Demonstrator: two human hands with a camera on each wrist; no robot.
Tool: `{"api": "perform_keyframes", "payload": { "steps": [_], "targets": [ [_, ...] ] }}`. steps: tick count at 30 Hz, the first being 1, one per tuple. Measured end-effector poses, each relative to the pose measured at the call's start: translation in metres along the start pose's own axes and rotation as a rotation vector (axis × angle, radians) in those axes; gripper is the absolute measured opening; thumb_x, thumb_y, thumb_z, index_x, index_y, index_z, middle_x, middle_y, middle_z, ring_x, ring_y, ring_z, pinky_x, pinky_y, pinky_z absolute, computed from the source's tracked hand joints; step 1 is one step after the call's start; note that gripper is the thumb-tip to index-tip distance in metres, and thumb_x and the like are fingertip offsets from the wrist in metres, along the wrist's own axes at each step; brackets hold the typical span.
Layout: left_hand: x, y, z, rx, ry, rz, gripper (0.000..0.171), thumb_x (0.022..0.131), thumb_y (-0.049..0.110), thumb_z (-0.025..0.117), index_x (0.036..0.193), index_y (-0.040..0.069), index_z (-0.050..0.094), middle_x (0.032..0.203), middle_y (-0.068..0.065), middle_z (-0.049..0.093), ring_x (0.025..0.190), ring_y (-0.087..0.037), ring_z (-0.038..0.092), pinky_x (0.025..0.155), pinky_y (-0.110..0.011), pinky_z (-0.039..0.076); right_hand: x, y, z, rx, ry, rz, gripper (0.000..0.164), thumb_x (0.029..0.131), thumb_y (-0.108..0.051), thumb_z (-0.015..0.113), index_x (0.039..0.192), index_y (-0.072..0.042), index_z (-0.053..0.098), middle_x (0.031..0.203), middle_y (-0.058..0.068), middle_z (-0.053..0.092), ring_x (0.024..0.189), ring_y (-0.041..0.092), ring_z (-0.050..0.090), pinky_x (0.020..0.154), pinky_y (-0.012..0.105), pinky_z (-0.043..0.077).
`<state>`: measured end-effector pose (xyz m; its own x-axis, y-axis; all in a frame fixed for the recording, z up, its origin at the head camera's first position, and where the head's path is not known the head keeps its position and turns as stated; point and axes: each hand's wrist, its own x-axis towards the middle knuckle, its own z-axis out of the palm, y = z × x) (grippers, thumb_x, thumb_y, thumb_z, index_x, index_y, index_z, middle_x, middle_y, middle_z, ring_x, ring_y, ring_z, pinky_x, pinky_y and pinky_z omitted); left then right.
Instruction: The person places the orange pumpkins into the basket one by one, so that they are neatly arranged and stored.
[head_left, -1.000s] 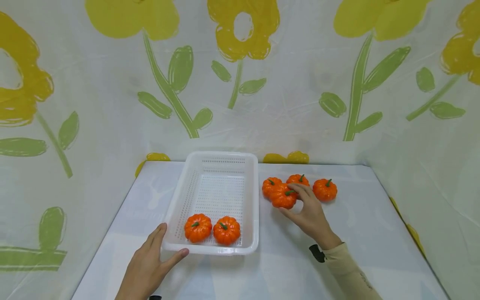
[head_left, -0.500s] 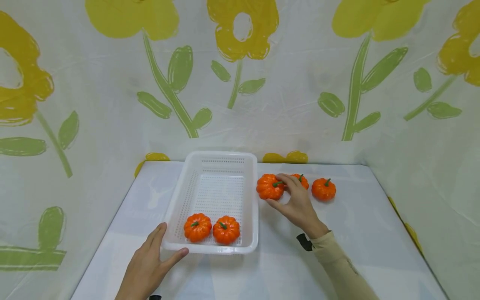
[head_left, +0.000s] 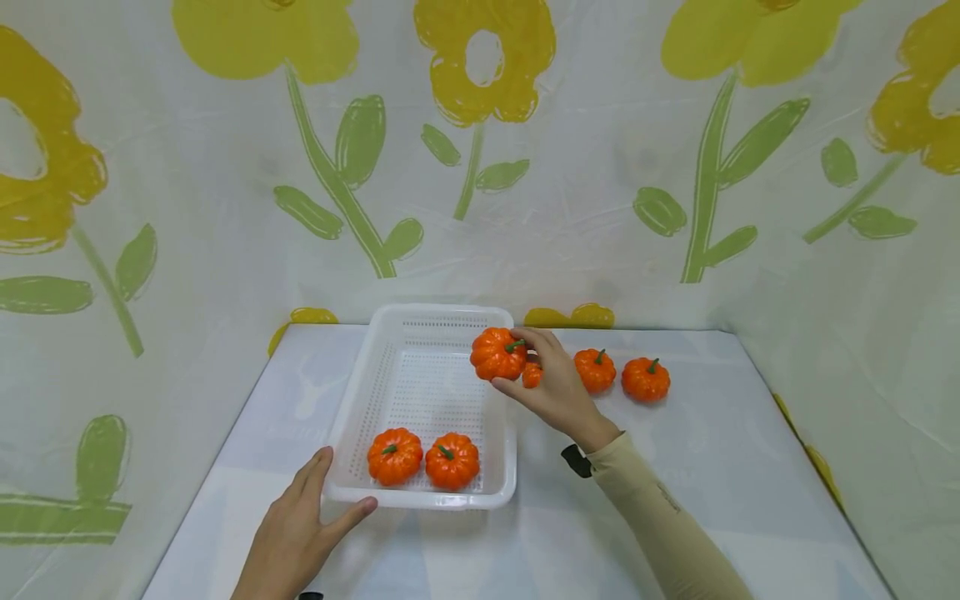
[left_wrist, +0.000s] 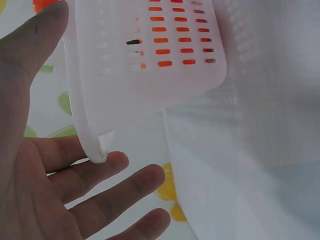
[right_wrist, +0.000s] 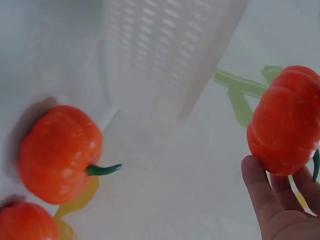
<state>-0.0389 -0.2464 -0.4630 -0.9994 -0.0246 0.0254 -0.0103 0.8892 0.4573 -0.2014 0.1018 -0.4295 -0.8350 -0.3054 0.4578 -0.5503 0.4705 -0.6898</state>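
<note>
My right hand (head_left: 551, 379) pinches an orange toy pumpkin (head_left: 497, 354) with a green stem between thumb and fingers, raised above the right rim of the white plastic basket (head_left: 420, 500). In the right wrist view the fingers (right_wrist: 260, 187) lie against the underside of that pumpkin (right_wrist: 287, 122). My left hand (head_left: 300, 521) spans the near left corner of the basket, fingers along the left side and thumb at the front rim. In the left wrist view the fingers (left_wrist: 142, 180) are spread and fairly straight. Two pumpkins (head_left: 395, 457) sit side by side at the basket's near end.
Three more pumpkins stand on the white table (head_left: 622, 500) right of the basket. One pumpkin (head_left: 532, 375) is mostly hidden behind my right hand; beside it are a middle pumpkin (head_left: 595, 372) and a right pumpkin (head_left: 646, 380). A flower-printed curtain (head_left: 585, 208) encloses the table.
My right hand has carried its pumpkin left and upward, from in front of the others on the table to over the basket's right rim. The left hand and basket have stayed put.
</note>
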Motion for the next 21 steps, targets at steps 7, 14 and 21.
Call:
{"api": "perform_keyframes", "payload": {
  "steps": [7,14,21],
  "targets": [
    [0.000,0.001,0.000,0.006,-0.016,-0.018,0.112,0.083,0.076,0.063,0.154,-0.004,0.033,0.152,-0.031,0.040,0.129,-0.052,0.048,0.101,-0.067,0.044,0.029,-0.018,0.016,0.035,-0.041,-0.035,0.073,0.084,-0.029,0.086,0.143,-0.006,0.050,0.137,0.005,0.051,0.119,0.018,0.055,0.095,0.029,0.055],
    [0.001,0.002,0.000,0.012,-0.028,-0.034,0.114,0.082,0.078,0.062,0.155,-0.004,0.032,0.153,-0.031,0.038,0.129,-0.053,0.047,0.101,-0.068,0.043,0.056,-0.039,0.042,0.024,-0.126,-0.050,0.071,0.084,-0.029,0.086,0.141,-0.006,0.051,0.139,0.007,0.050,0.120,0.017,0.054,0.096,0.024,0.053],
    [0.003,0.000,-0.001,0.008,-0.029,-0.023,0.113,0.083,0.079,0.060,0.155,-0.004,0.032,0.153,-0.032,0.038,0.128,-0.054,0.047,0.100,-0.069,0.043,0.069,-0.051,0.074,-0.078,-0.290,-0.006,0.070,0.084,-0.033,0.085,0.141,-0.011,0.051,0.141,0.005,0.050,0.121,0.018,0.055,0.102,0.026,0.049]
  ]
}}
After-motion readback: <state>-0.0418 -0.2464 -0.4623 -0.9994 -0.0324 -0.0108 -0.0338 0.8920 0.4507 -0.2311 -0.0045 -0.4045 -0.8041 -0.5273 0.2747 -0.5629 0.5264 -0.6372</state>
